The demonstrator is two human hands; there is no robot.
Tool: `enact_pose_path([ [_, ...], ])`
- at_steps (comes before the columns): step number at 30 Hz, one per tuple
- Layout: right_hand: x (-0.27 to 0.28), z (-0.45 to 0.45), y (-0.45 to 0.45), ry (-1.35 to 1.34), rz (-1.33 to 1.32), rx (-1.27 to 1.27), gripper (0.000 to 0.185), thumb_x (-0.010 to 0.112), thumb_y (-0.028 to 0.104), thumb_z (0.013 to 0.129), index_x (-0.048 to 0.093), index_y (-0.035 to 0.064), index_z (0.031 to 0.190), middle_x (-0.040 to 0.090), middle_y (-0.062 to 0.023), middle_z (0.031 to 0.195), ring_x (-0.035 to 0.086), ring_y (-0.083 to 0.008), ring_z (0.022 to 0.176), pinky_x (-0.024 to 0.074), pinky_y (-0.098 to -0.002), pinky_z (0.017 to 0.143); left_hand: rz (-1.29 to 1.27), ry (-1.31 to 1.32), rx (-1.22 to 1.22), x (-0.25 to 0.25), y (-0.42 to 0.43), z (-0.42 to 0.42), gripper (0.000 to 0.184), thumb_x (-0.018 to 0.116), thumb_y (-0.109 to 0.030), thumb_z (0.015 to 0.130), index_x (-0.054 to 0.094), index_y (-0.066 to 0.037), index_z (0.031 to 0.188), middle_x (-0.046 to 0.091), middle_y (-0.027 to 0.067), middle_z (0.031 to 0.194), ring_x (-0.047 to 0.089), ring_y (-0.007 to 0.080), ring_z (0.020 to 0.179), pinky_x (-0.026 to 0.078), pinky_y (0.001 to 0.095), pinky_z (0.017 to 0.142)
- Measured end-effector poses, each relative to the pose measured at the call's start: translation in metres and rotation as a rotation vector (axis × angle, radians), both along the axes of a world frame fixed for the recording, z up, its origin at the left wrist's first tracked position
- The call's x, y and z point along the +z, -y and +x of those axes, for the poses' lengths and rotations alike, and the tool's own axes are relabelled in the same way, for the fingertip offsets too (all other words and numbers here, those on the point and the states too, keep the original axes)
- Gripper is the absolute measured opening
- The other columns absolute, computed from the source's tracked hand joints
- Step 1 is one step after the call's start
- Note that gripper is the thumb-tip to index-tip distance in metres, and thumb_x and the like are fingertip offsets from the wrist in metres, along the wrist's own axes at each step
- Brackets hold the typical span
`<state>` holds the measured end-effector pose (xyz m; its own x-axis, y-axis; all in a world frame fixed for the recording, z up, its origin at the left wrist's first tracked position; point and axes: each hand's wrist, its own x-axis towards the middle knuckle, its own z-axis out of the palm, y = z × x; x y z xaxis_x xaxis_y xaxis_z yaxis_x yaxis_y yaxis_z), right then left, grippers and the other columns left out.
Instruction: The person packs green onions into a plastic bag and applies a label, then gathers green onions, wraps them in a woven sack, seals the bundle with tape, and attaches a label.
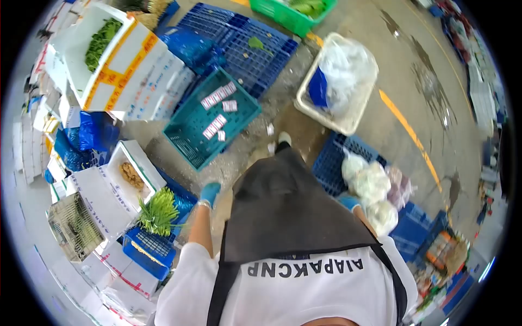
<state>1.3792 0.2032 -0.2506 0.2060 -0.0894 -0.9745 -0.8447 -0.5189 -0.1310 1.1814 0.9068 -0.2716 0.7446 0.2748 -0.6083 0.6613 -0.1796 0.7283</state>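
My left hand [211,193], in a blue glove, hangs beside my dark apron [288,212]. It is nearest to a bunch of long green leaves [159,212] and a teal crate [187,130] on the floor, apart from both. Several printed white labels [218,95] lie in that crate. On the other side, my right hand [348,202], also blue-gloved, is partly hidden by the apron. Bagged pale vegetables [371,182] lie close to it; whether it touches them I cannot tell. The fingers of both hands are too small and covered to make out.
Ahead stands a white basket [350,127] holding clear plastic. Blue pallets [261,43] and a green crate [288,19] are farther off. Foam boxes [133,81] with greens and a box of ginger-like roots [131,176] crowd the left. A yellow line [405,127] marks the wet floor.
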Motion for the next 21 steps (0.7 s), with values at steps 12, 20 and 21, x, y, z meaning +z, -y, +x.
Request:
enact_pose_path([
  [12,0.012,0.476,-0.329,0.527,0.656,-0.148,0.028,0.058,0.012,0.089,0.062,0.0037,0.115,0.067,-0.0051,0.089,0.061,-0.0130,0.068,0.0502,-0.0248,0.064,-0.072,-0.235,0.329,0.080,0.004,0.165,0.030,0.063,-0.024,0.085,0.067,-0.001,0.103,0.069,0.0112,0.096,0.065,0.0187,0.081,0.051,0.0305,0.074],
  [20,0.091,0.599,-0.580,0.158,0.832,0.147,0.034,0.061,0.027,0.091,0.062,0.0066,0.118,0.068,-0.0056,0.098,0.065,-0.0167,0.081,0.0495,-0.0291,0.072,0.282,-0.244,-0.168,0.082,-0.113,0.402,0.036,0.056,-0.035,0.085,0.069,-0.007,0.103,0.067,0.0172,0.105,0.064,0.0327,0.094,0.049,0.0369,0.084],
  [21,0.100,0.629,-0.602,0.155,0.813,0.111,0.033,0.060,0.026,0.091,0.062,0.0064,0.118,0.068,-0.0055,0.098,0.065,-0.0168,0.082,0.0497,-0.0288,0.071,0.291,-0.211,-0.085,0.086,-0.133,0.426,0.034,0.057,-0.034,0.085,0.070,-0.007,0.101,0.068,0.0158,0.102,0.065,0.0306,0.091,0.049,0.0362,0.082],
])
